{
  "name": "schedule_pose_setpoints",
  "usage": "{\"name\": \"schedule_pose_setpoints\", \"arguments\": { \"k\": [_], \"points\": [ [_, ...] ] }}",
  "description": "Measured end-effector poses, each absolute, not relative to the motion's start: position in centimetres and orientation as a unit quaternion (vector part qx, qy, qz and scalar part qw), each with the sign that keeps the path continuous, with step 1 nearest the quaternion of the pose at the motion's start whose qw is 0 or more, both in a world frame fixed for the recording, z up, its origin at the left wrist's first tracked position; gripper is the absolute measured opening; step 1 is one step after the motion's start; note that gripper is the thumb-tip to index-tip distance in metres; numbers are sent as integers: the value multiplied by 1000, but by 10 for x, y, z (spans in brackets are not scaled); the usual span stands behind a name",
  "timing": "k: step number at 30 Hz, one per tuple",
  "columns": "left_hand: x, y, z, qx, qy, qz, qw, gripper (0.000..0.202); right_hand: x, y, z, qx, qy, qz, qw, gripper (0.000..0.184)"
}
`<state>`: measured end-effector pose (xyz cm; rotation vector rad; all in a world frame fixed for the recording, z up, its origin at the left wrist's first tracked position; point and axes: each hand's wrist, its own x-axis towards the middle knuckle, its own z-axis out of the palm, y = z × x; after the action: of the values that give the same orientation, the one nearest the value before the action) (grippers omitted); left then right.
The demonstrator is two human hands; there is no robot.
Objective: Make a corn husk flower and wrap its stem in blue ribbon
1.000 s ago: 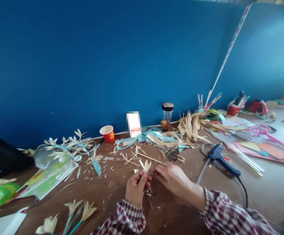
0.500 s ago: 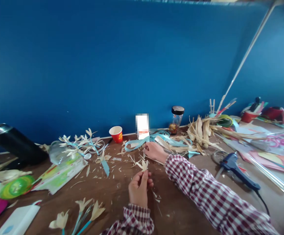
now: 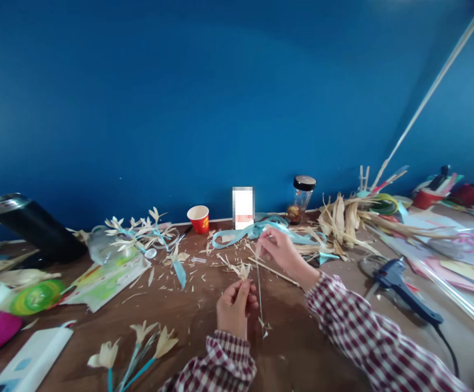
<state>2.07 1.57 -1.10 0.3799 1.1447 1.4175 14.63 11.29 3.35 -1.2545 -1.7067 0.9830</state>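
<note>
My left hand [image 3: 235, 307] is closed, thumb and fingers pinching the base of a small pale corn-husk flower [image 3: 242, 269] whose petals point up and away. Just beyond and to the right, my right hand [image 3: 280, 251] is raised over the brown table with its fingertips pinched together. From that pinch a thin pale strand [image 3: 260, 294] hangs down past the left hand; its material is too fine to make out. Light-blue ribbon strips [image 3: 231, 237] lie behind the right hand, and a thin stick [image 3: 275, 271] lies below it.
Finished husk flowers [image 3: 143, 332] lie at front left, more [image 3: 139, 231] at back left. A red paper cup [image 3: 198, 219] and lidded jar [image 3: 301, 199] stand by the blue wall. Dried husks [image 3: 339, 220] and a blue glue gun [image 3: 404, 288] are at right, a black bottle [image 3: 36, 228] at left.
My right hand has lifted from the ribbon and strips and moved right, now with a thin strand hanging from it. My left hand keeps the husk flower. The view has shifted slightly.
</note>
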Motion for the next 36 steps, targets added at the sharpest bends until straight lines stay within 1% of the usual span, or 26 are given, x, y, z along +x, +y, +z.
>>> {"name": "schedule_pose_setpoints", "arguments": {
  "k": [3, 6, 9, 13, 17, 28, 36],
  "points": [
    [20, 17, -10, 149, 488, 604, 612, 45, 158, 82, 33, -474, -630, 434, 435, 18],
    [20, 17, -14, 176, 498, 593, 607, 44, 162, 59, 27, -449, -575, 501, 464, 23],
    [21, 15, -17, 198, 501, 585, 606, 43, 161, 50, 23, -455, -557, 510, 472, 19],
    [22, 13, -17, 204, 498, 584, 607, 41, 156, 45, 20, -425, -550, 534, 480, 18],
    [22, 13, -20, 193, 512, 580, 603, 36, 152, 40, 16, -410, -586, 515, 472, 14],
    [23, 10, -18, 215, 484, 572, 626, 38, 151, 38, 11, -419, -639, 433, 478, 17],
    [23, 9, -16, 217, 474, 570, 636, 36, 152, 37, 11, -424, -651, 411, 477, 20]
  ]
}}
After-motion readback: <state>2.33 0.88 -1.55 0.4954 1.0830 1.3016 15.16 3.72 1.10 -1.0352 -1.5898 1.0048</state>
